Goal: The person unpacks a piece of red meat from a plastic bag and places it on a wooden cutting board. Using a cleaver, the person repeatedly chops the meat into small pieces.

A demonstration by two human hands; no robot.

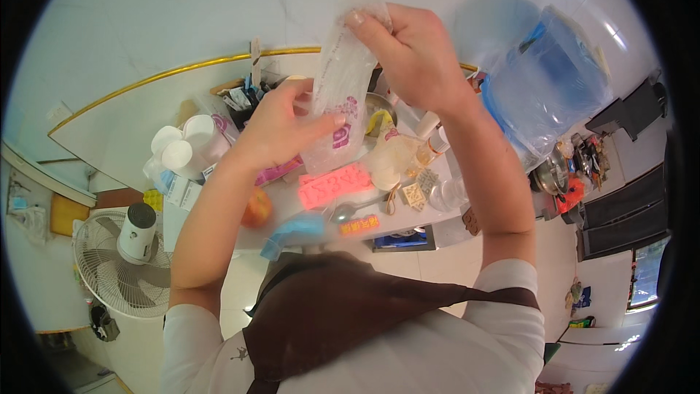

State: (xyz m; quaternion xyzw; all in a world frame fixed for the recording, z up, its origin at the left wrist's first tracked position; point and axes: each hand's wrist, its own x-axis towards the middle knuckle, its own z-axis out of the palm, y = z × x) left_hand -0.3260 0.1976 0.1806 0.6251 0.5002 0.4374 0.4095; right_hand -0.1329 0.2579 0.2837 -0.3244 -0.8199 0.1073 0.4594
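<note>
The clear plastic bag (341, 76) lies at twelve o'clock above the table (397, 221), slanting one-to-seven, top pinched by the right hand (417, 55), left hand's (279, 129) thumb across its lower front, grip unclear.

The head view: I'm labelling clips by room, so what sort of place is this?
Probably a home or small-shop kitchen: a cluttered counter holds a spoon and a round fruit, and a metal bowl sits farther right.
</note>
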